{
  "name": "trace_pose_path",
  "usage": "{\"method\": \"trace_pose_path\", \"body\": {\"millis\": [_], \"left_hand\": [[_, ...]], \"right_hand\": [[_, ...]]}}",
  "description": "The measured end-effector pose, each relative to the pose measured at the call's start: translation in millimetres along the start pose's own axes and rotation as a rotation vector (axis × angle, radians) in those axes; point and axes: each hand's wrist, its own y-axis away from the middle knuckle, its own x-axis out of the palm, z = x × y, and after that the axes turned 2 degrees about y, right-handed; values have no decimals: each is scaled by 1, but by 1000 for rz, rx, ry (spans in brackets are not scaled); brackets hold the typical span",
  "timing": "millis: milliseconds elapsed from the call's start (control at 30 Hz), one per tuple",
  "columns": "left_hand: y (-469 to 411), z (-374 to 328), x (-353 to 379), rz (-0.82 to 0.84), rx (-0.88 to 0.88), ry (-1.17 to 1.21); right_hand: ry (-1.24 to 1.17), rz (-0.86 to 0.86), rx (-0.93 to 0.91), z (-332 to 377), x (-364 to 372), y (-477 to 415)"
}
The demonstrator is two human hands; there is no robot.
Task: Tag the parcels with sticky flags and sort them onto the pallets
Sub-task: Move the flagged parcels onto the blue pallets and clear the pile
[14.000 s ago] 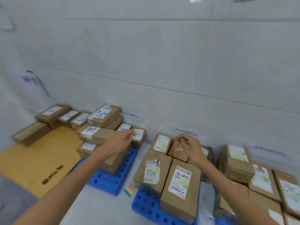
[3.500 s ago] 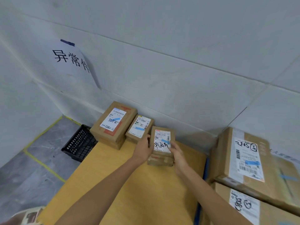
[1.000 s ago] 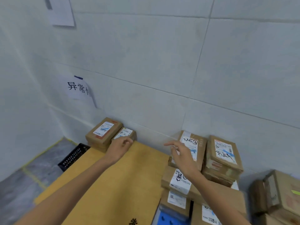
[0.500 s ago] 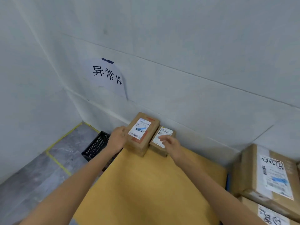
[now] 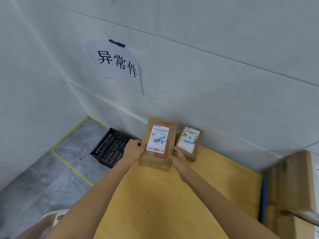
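**Both hands now on the big parcel**

Half a second ago the right hand (image 5: 179,158) had its fingertips on the small parcel (image 5: 189,143). It has since come across to the big parcel (image 5: 158,144), beside it. The left hand (image 5: 133,150) has kept its place. Its fingers curl round the big parcel's left edge, with the thumb on top. The right hand clasps the right edge in the same way, so the parcel is grasped from both sides. I cannot tell whether it is lifted or resting on the yellow board (image 5: 172,195). A few seconds ago three parcels stood in this row; now there are two.

Both parcels sit at the far edge of the yellow board, against the wall. The small one is just to the right of the big one, and the two are touching or nearly so. Each carries one white label. The big parcel's label has one blue flag (image 5: 161,138) stuck aslant above handwritten figures. The small parcel's label has its own blue flag (image 5: 189,141).

One black crate (image 5: 110,148) lies on the floor off the board's far left corner. One paper sign (image 5: 117,64) hangs on the wall above and left of the board. Past the board's right edge stand brown boxes (image 5: 291,178), blurred. At least two of them show.
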Motion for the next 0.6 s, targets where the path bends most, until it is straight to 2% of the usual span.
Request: {"method": "trace_pose_path", "body": {"millis": [100,300,433,600], "left_hand": [[10,13,1,-9,-81,87],[65,22,22,122,-288,370],[117,23,31,204,-347,380],[199,-7,34,172,-295,461]], "right_hand": [[7,15,24,-14,-11,21],[-6,93,54,-45,-22,58],[72,126,-72,-63,-41,102],[25,171,-195,-69,-83,182]]}}
